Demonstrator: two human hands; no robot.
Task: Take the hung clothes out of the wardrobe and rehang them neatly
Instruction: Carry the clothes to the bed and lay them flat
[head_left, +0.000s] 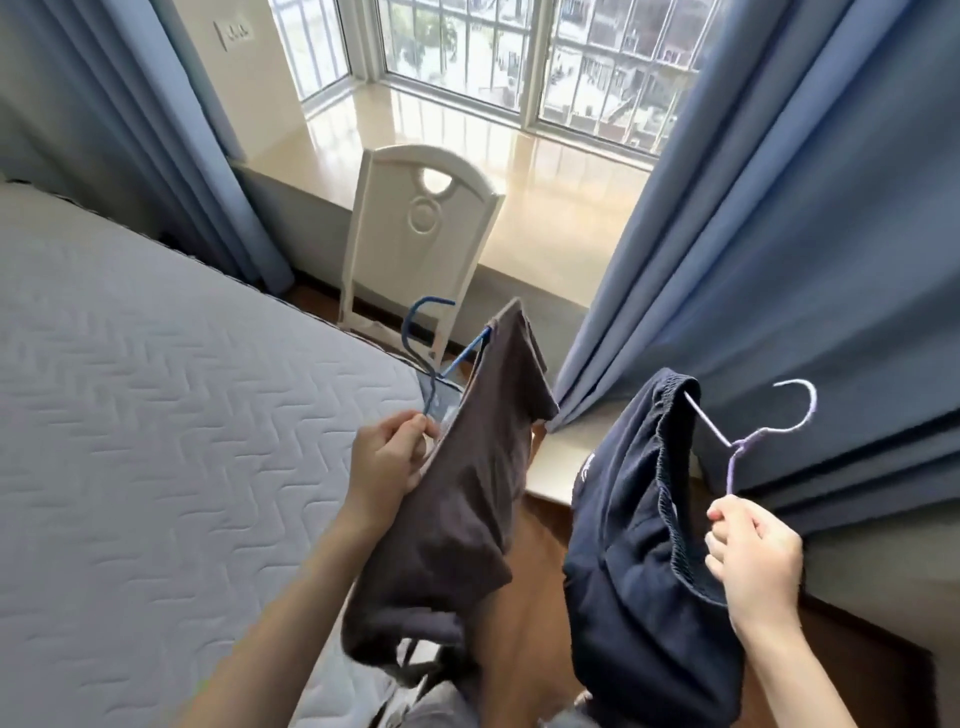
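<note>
L hand (387, 457) is gripping the neck of a blue hanger (405, 332), fingers curled round the wire w/ thumb on top, forearm angling in from the lower left over the bed (156, 415) edge. The hanger is tilting away from the person, hook pointing up and toward the chair (415, 244). A grey garment (467, 493) is draping off its far end and hanging down past the L wrist, lower part bunching near the bottom of the view; the palm side of the hand is touching the cloth. R hand (753, 556) is pinching the lower wire of a purple hanger (743, 442) btwn thumb and curled fingers, wrist bending up, forearm coming in from the lower right. That hanger is leaning, hook up and to the right, against the R curtain (779, 260). Navy shorts (634, 545) are hanging from its one visible arm by the elastic waistband, sagging low btwn the two hands over the wood floor (535, 597). Both hangers are being held in the air in front of the person, apart from each other, neither one resting on the bed. Behind them, the white chair is standing w/ its back to the sill (519, 182) under the barred window (519, 52), and another blue curtain (156, 130) is hanging at the left.
</note>
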